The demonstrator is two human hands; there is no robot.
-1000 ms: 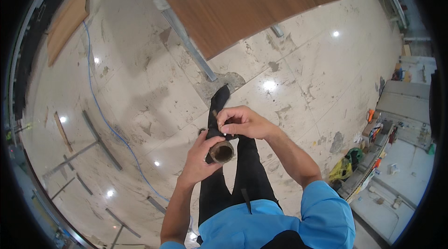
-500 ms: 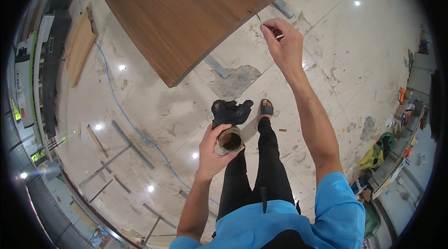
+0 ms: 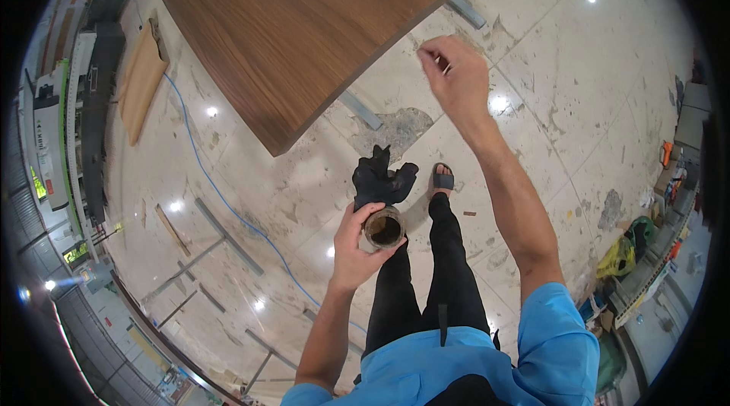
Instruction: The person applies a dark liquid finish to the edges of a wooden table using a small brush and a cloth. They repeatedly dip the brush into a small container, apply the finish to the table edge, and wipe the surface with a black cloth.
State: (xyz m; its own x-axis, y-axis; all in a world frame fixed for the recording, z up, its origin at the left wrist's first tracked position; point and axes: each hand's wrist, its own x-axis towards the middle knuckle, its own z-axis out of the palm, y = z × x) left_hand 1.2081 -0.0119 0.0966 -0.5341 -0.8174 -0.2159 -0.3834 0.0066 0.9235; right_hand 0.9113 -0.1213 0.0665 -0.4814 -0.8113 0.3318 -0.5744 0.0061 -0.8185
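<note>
My left hand (image 3: 352, 258) is wrapped round a small round jar (image 3: 385, 229) with a stained rim and dark contents. A bunched black cloth (image 3: 378, 182) sticks out beyond the jar at the fingertips, seemingly held along with it. My right hand (image 3: 458, 75) is raised on the right with thumb and fingers pinched together, a short way off the edge of the board. Whatever sits in that pinch is too thin and blurred to make out. The large brown wood-grain board (image 3: 304, 33) spans the top, its near corner pointing toward me.
Grey metal bars (image 3: 362, 111) show under the board. A blue cable (image 3: 199, 170) runs over the stained tile floor. More metal bars (image 3: 228, 237) and a brown sheet (image 3: 142, 83) lie left. At right, a cluttered shelf (image 3: 660, 254) stands beside a yellow bag (image 3: 616, 258).
My right hand has drawn back from the board's edge; the thin stick it held against the board no longer shows clearly. The black cloth has changed shape above the jar.
</note>
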